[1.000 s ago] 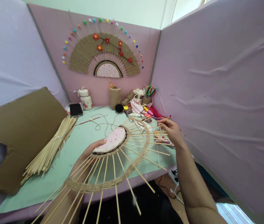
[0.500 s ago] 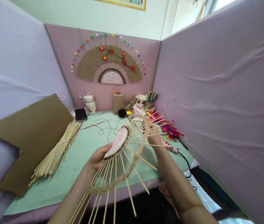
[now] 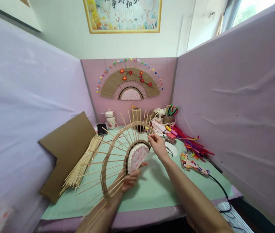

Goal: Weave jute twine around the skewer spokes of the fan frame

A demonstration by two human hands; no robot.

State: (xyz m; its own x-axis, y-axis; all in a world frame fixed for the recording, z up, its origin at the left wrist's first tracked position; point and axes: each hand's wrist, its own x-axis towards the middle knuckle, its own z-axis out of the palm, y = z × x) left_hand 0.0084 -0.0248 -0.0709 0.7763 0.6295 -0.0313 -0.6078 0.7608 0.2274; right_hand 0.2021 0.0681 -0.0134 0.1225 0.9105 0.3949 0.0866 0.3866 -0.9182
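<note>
A fan frame of thin wooden sticks (image 3: 113, 160) spreads out from a half-round base (image 3: 137, 157) covered in pink spotted cloth, with a dark and tan braided edge. A band of twine (image 3: 105, 168) is woven in an arc through the sticks. My left hand (image 3: 131, 179) grips the base from below, fingers wrapped round its lower edge. At the right end of the twine arc, my right hand (image 3: 155, 142) is closed in a pinch by the sticks; what lies between its fingertips is too small to make out.
A stick bundle (image 3: 84, 161) and brown cardboard (image 3: 69, 155) lie left. A patterned glue gun (image 3: 194, 165) and red and purple pipe cleaners (image 3: 195, 144) are at right. Behind stand a white bottle (image 3: 110, 119) and twine spool (image 3: 136, 116). A finished fan (image 3: 130, 81) hangs on the pink panel.
The frame has been turned over towards the left, its sticks now fanning left and up. My left hand has shifted right beneath the base. The view has tilted upwards.
</note>
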